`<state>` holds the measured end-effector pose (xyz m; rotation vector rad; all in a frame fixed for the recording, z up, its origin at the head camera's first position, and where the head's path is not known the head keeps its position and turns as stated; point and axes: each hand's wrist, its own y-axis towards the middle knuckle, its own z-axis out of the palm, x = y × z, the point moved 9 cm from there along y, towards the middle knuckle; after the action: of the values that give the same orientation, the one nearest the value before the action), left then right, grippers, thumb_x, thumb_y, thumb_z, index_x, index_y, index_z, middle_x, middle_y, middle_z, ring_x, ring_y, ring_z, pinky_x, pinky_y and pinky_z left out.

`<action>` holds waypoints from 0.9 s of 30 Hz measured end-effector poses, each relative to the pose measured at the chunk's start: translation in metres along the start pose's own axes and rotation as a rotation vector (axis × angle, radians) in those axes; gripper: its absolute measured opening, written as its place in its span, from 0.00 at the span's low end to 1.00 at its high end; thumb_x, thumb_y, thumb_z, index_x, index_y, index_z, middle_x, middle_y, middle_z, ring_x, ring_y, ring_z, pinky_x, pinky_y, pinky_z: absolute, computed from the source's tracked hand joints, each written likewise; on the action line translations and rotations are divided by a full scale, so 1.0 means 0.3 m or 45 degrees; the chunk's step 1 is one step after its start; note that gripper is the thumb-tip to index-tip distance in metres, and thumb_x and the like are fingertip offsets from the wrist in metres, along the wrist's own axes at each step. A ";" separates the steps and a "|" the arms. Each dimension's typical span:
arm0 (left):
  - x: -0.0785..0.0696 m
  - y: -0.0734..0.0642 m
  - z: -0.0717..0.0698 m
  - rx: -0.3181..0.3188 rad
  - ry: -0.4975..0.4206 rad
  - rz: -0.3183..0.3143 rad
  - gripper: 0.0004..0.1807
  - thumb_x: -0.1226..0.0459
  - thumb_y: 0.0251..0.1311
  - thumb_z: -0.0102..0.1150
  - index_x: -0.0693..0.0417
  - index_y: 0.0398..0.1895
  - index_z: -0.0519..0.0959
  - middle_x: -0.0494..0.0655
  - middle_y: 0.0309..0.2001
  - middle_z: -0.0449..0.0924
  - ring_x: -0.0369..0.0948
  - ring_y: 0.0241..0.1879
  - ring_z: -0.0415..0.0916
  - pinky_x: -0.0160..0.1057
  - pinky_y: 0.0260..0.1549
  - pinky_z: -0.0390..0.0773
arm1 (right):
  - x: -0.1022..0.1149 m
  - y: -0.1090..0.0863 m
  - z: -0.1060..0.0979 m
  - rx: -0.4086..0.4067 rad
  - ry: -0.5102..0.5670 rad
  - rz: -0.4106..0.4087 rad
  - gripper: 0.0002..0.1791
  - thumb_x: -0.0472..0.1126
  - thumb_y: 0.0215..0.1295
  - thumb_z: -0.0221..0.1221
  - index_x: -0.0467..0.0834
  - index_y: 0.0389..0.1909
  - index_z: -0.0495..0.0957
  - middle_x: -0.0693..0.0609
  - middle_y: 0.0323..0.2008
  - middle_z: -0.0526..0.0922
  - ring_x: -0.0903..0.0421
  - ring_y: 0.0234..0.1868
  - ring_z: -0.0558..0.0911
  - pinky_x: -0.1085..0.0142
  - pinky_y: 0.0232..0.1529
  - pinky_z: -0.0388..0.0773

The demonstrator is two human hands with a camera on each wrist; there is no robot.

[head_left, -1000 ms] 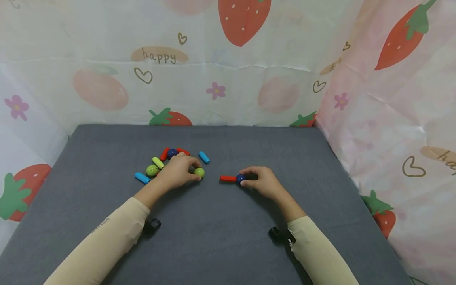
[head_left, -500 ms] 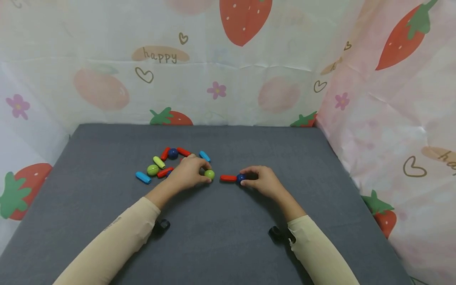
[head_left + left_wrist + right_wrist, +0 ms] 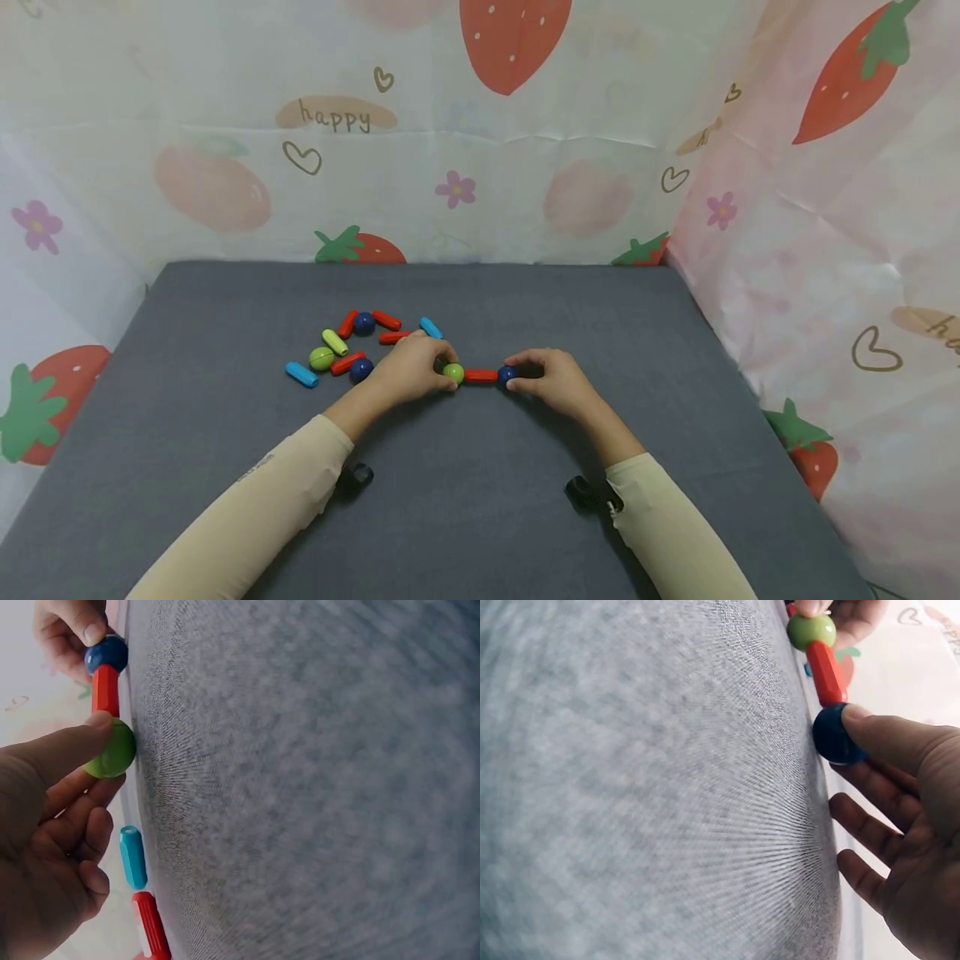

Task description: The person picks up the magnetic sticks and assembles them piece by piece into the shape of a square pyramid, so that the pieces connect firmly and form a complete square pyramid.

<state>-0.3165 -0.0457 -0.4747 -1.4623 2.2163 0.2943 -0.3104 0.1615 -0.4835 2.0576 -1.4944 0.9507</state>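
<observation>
My left hand [image 3: 412,367] pinches a green ball [image 3: 453,373] between thumb and fingers. That ball meets the left end of a red rod [image 3: 480,377]. At the rod's other end is a dark blue ball [image 3: 507,377], which my right hand [image 3: 551,381] pinches with thumb and fingertips. In the left wrist view the green ball [image 3: 112,750], red rod [image 3: 105,690] and blue ball [image 3: 106,654] form one line. The right wrist view has the thumb on the blue ball [image 3: 836,735], with the other fingers spread below it.
Loose pieces lie left of my left hand: blue balls [image 3: 361,370], a green ball [image 3: 322,359], several red rods [image 3: 348,362], a yellow-green rod [image 3: 334,342] and light blue rods [image 3: 302,373]. They rest on a grey cloth-covered table [image 3: 465,500]. Strawberry-print curtains [image 3: 480,167] stand behind and beside it.
My left hand has moved right with the green ball, closing the gap to the red rod's left end. Loose pieces behind that hand have come into view. The right hand has stayed put.
</observation>
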 end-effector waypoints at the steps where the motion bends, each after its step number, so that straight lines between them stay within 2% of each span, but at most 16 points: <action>1: 0.001 0.000 0.001 0.001 -0.004 -0.004 0.19 0.52 0.56 0.76 0.45 0.50 0.86 0.40 0.47 0.84 0.42 0.51 0.73 0.46 0.54 0.73 | 0.000 0.001 0.000 0.001 -0.003 0.001 0.19 0.46 0.61 0.73 0.53 0.54 0.86 0.55 0.54 0.86 0.52 0.60 0.81 0.50 0.61 0.75; 6: -0.002 -0.002 -0.005 0.004 -0.021 0.010 0.18 0.52 0.56 0.77 0.45 0.49 0.86 0.40 0.45 0.84 0.43 0.50 0.74 0.48 0.55 0.73 | 0.005 0.005 0.000 0.017 -0.025 0.005 0.19 0.46 0.62 0.73 0.53 0.54 0.86 0.54 0.55 0.85 0.52 0.60 0.80 0.51 0.60 0.76; 12: -0.005 -0.001 -0.002 0.017 -0.001 0.020 0.20 0.52 0.57 0.76 0.46 0.50 0.86 0.40 0.46 0.84 0.43 0.50 0.74 0.47 0.55 0.72 | 0.030 0.017 0.003 0.089 -0.084 -0.022 0.19 0.47 0.64 0.72 0.52 0.55 0.85 0.54 0.56 0.84 0.51 0.62 0.78 0.50 0.62 0.74; 19: -0.001 0.000 -0.006 0.033 0.002 0.008 0.20 0.52 0.57 0.76 0.45 0.51 0.85 0.40 0.47 0.84 0.43 0.50 0.72 0.47 0.55 0.72 | 0.121 0.060 0.030 0.228 -0.097 -0.147 0.20 0.48 0.65 0.71 0.52 0.57 0.84 0.57 0.55 0.83 0.52 0.62 0.78 0.51 0.66 0.71; 27: -0.003 -0.001 -0.005 0.038 -0.002 0.021 0.20 0.51 0.57 0.76 0.45 0.51 0.85 0.39 0.46 0.85 0.42 0.49 0.72 0.47 0.54 0.71 | 0.159 0.120 0.093 0.428 -0.107 -0.217 0.18 0.44 0.67 0.69 0.49 0.57 0.84 0.57 0.52 0.85 0.54 0.57 0.81 0.59 0.56 0.79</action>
<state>-0.3164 -0.0455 -0.4729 -1.4284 2.2235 0.2668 -0.3275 0.0995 -0.4692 2.4439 -1.2395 1.1201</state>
